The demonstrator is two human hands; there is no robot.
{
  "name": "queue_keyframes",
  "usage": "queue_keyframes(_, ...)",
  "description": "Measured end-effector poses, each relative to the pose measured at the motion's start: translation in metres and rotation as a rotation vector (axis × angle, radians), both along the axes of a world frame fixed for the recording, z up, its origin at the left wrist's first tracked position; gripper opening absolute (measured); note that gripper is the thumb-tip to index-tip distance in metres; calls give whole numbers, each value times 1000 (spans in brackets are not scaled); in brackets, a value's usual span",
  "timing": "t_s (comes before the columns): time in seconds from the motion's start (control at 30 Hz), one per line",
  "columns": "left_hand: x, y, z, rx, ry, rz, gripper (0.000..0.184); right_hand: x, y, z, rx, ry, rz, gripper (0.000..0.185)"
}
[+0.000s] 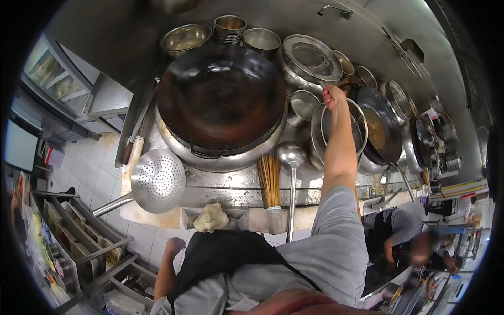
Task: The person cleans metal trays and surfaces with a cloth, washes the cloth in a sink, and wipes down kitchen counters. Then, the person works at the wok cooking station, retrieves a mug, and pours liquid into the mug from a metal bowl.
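My right hand (333, 96) is stretched forward, its fingers wrapped around the handle of a round mesh strainer (313, 56). The strainer lies over the mouth of a metal pot (287, 67) at the back of the stove. Below the right forearm is a wire-rimmed strainer (363, 131) over another pot, partly covered by the arm. Low at my side, my left hand (175, 245) is curled closed with nothing visible in it. The crumpled cloth (211, 218) on the stove's front edge is the nearest thing to it, apart from the hand.
A large dark wok (220, 105) sits on the burner ahead. A perforated skimmer (158, 181), a bamboo brush (270, 181) and a ladle (292, 155) lie along the front. Metal bowls (186, 39) line the back. A co-worker (396, 231) bends at the right.
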State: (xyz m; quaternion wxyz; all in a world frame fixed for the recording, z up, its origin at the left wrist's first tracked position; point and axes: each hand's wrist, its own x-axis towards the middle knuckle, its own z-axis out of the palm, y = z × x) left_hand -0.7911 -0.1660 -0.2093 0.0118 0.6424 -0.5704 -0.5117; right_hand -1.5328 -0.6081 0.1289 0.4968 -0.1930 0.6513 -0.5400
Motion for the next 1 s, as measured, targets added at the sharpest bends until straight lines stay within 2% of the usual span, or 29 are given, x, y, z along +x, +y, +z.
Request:
queue_keyframes(0.07,-5,-25,64,31,39,-274,27,7,16,12,-11,-103,-57,9)
queue_keyframes(0.1,-23,-40,115,274,69,-50,27,7,20,16,-15,-134,-65,11)
queue_keyframes(0.2,-27,-64,176,426,247,-3,18,13,35,32,-37,-225,-80,14)
queue_keyframes(0.3,-33,-84,209,361,341,-148,17,24,51,57,-60,-286,-81,11)
queue_keyframes(0.4,-85,-97,300,254,734,-88,25,43,59,94,-73,-318,-28,10)
queue_keyframes(0.43,-97,-98,317,262,808,-144,28,39,54,99,-128,-315,88,12)
queue_keyframes(0.47,-107,-100,330,267,882,-199,32,49,47,111,-153,-309,60,12)
queue_keyframes(0.5,-115,-101,339,268,954,-252,37,56,37,123,-204,-228,71,6)
queue_keyframes(0.53,-120,-102,346,214,984,-315,38,64,27,136,-255,-149,83,8)
queue_keyframes(0.6,-126,-106,354,95,1033,-442,39,102,12,173,-410,44,-15,28)
queue_keyframes(0.63,-125,-104,354,146,1074,-365,43,115,-1,188,-458,150,-11,38)
queue_keyframes(0.7,-119,-101,353,230,1001,-278,44,129,-33,206,-574,448,3,41)
queue_keyframes(0.8,-115,-94,351,282,850,-178,47,144,-89,209,-612,1524,-210,47)
queue_keyframes(0.87,-112,-86,332,276,745,-154,49,161,-119,196,-439,1721,-194,38)
queue_keyframes(0.9,-111,-82,322,143,660,-209,46,167,-131,189,-346,1818,-186,34)
queue_keyframes(1.0,-98,-66,281,201,272,-361,41,157,-157,176,-185,1827,41,29)
